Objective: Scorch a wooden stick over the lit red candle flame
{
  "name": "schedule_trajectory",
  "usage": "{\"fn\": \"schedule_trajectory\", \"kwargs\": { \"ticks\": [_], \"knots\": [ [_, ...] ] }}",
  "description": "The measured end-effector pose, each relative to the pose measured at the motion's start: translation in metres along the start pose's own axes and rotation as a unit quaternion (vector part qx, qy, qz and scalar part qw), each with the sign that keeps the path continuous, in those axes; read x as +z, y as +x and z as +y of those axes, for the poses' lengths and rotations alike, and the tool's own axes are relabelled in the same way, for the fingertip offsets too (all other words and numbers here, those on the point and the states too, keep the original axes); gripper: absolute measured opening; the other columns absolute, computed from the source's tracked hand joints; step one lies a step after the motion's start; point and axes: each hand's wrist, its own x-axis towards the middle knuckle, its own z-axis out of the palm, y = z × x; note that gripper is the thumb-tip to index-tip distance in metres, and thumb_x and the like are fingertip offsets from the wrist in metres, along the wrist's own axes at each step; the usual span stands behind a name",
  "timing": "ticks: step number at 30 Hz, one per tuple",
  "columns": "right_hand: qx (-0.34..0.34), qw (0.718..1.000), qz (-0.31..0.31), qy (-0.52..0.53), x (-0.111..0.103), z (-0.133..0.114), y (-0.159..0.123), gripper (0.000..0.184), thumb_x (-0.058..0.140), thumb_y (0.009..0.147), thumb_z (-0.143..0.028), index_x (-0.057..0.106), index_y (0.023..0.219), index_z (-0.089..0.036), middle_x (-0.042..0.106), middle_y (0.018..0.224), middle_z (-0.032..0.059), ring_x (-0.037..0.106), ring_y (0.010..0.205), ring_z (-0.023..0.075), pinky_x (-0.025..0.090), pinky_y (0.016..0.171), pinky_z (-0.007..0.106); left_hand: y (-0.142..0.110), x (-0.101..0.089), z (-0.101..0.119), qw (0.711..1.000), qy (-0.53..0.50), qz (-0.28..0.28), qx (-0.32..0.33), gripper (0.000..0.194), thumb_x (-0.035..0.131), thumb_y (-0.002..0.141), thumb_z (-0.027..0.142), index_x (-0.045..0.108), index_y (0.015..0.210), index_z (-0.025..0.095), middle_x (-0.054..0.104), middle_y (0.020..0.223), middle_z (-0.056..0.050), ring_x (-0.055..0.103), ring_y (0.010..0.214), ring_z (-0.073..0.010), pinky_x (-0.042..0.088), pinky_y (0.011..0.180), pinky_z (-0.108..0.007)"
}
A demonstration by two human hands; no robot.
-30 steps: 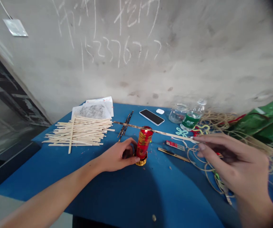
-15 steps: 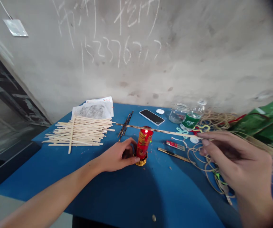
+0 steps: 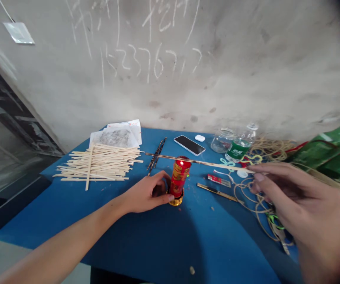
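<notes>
My left hand (image 3: 147, 195): fingers round candle's (image 3: 179, 179) base | right hand (image 3: 303, 197): fingers pinching stick (image 3: 211, 163) above candle, pale near me | dark sticks (image 3: 158, 154) on table (image 3: 146, 240) | pile (image 3: 104, 161) unscorched

The left hand (image 3: 147, 195) held the red candle (image 3: 178, 180) upright at its golden base (image 3: 176, 202). The right hand (image 3: 303, 201) pinched one thin stick (image 3: 199, 162), dark-marked along a part, across the candle's top. From the candle, the stick pile (image 3: 107, 165) lay at nine o'clock, the phone (image 3: 189, 144) near twelve.
</notes>
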Motion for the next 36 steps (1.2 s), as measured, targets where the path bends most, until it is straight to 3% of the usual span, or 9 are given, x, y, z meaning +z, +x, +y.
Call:
{"fn": "schedule_trajectory", "kwargs": {
  "ticks": [9, 23, 36],
  "knots": [
    [0.013, 1.0, -0.003, 0.019, 0.0012, 0.0015, 0.0014, 0.009, 0.082, 0.096, -0.033, 0.089, 0.1, -0.031, 0.084, 0.097, 0.0035, 0.065, 0.055, 0.009, 0.053, 0.047, 0.02, -0.0011, -0.001, 0.0018, 1.0, 0.003, 0.003, 0.002, 0.048, 0.072, 0.105, 0.062, 0.06, 0.131, 0.023, 0.073, 0.089, 0.001, 0.065, 0.074, -0.0173, 0.046, 0.068, -0.031],
    [0.027, 0.999, -0.011, 0.014, 0.0009, 0.004, -0.0007, 0.008, 0.084, 0.095, -0.032, 0.09, 0.1, -0.029, 0.082, 0.095, 0.0051, 0.072, 0.059, 0.0154, 0.06, 0.05, 0.026, -0.0011, -0.0005, 0.0024, 1.0, 0.002, 0.001, 0.006, 0.045, 0.072, 0.106, 0.061, 0.06, 0.127, 0.023, 0.072, 0.088, 0.002, 0.064, 0.073, -0.0165, 0.045, 0.067, -0.031],
    [-0.035, 0.998, -0.04, 0.029, 0.0019, 0.001, -0.0014, 0.013, 0.086, 0.093, -0.023, 0.09, 0.102, -0.031, 0.084, 0.099, 0.0018, 0.073, 0.062, 0.0132, 0.06, 0.052, 0.024, 0.0, 0.0003, 0.002, 1.0, 0.005, 0.002, 0.009, 0.043, 0.072, 0.106, 0.06, 0.06, 0.125, 0.023, 0.073, 0.088, 0.001, 0.065, 0.073, -0.0166, 0.045, 0.067, -0.031]
  ]
}}
